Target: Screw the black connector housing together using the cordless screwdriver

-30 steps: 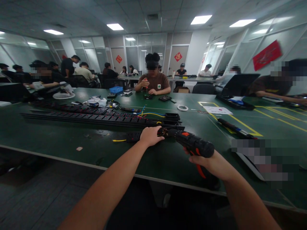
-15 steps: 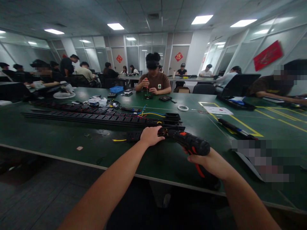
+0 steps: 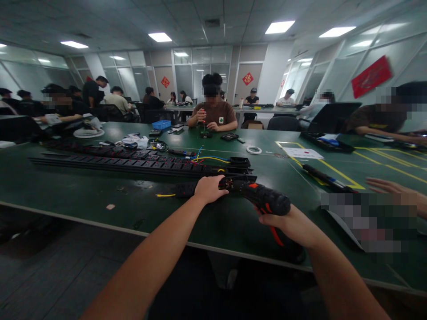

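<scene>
My right hand (image 3: 287,223) is wrapped round the handle of a black and orange cordless drill (image 3: 267,198), its nose pointing left. The drill's tip meets the open end of a black power strip (image 3: 185,190), where bits of copper-coloured metal show. Over the strip lies my left hand (image 3: 210,188), gripping it just left of the drill's tip; its fingers are partly hidden on the far side. From the strip's left end sticks out a yellow wire (image 3: 166,195).
Long black socket rails (image 3: 133,163) lie behind my hands, with blue and yellow wires (image 3: 213,158). A roll of white tape (image 3: 254,150) and a black pen-like tool (image 3: 328,178) lie on the green table (image 3: 100,191). Another person's hand (image 3: 393,189) is at the right; a co-worker (image 3: 213,111) sits opposite.
Another person's hand has come into view at the right edge, over the table. My two hands, the drill and the power strip keep their places.
</scene>
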